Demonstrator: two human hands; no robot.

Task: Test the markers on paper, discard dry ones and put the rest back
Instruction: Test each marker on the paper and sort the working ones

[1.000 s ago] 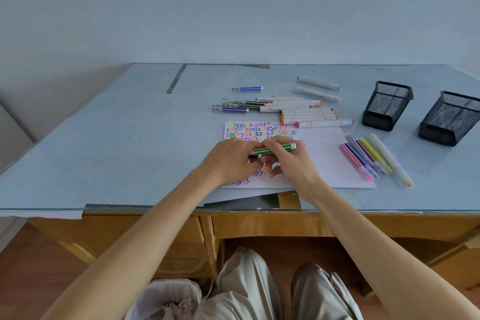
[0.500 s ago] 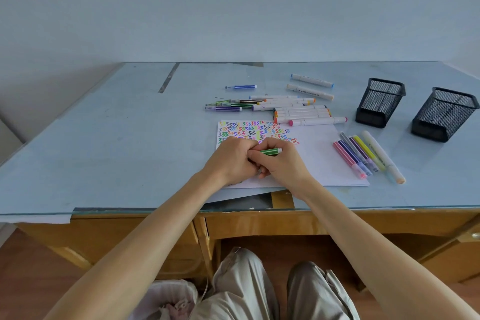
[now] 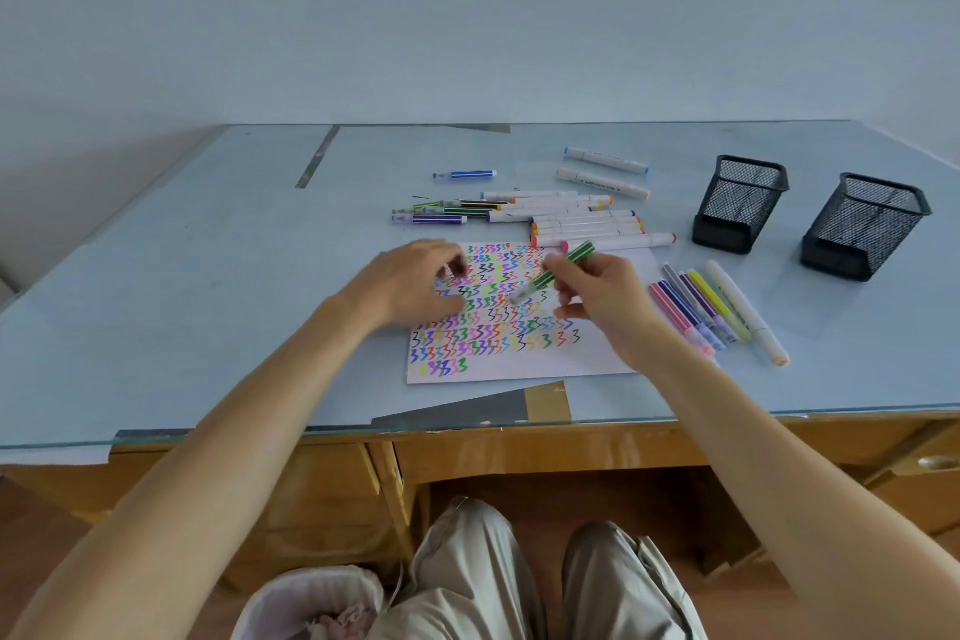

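green striped marker (image 3: pixel 558 271): pinched in right hand (image 3: pixel 597 296), long axis slanting, tip end down-left over the paper (image 3: pixel 597 359), well clear of left hand (image 3: pixel 415 283), whose fingers are curled, blurred; whether they hold a cap, cannot tell. near mesh cup (image 3: pixel 740 203), far mesh cup (image 3: pixel 865 226): right of paper, nothing seen inside. lined bin (image 3: pixel 311 603): below desk, beside left knee

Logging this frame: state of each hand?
Left hand: blurred, cannot tell.
Right hand: holding the green striped marker.

Head view, downward (over desk (image 3: pixel 156 276))
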